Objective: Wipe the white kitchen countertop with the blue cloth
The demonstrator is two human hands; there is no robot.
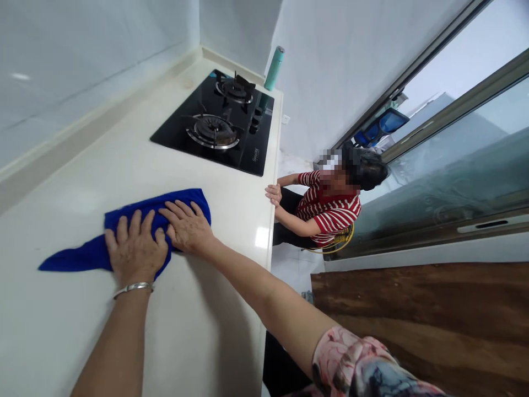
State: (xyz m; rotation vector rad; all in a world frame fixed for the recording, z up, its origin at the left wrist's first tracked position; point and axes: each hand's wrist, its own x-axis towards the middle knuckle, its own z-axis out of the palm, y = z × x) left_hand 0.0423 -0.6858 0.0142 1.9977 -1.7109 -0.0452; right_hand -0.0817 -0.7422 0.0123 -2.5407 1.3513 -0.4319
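Observation:
A blue cloth (185, 197) lies spread on the white countertop (74, 331), with one corner trailing off to the left. My left hand (136, 245), with a silver bangle at the wrist, rests flat on the cloth's middle, fingers spread. Just to its right, my right hand (188, 226) presses flat on the cloth's right part, fingers stretched out. Both palms face down and the two thumbs are close together. The part of the cloth under the hands is hidden.
Beyond the cloth a black gas stove (173, 135) with two burners is set in the counter. A teal bottle (273, 69) stands behind it. A person in a red striped shirt (334, 215) sits at the counter's right edge, hands on it. Brown boarding (421, 314) is at lower right.

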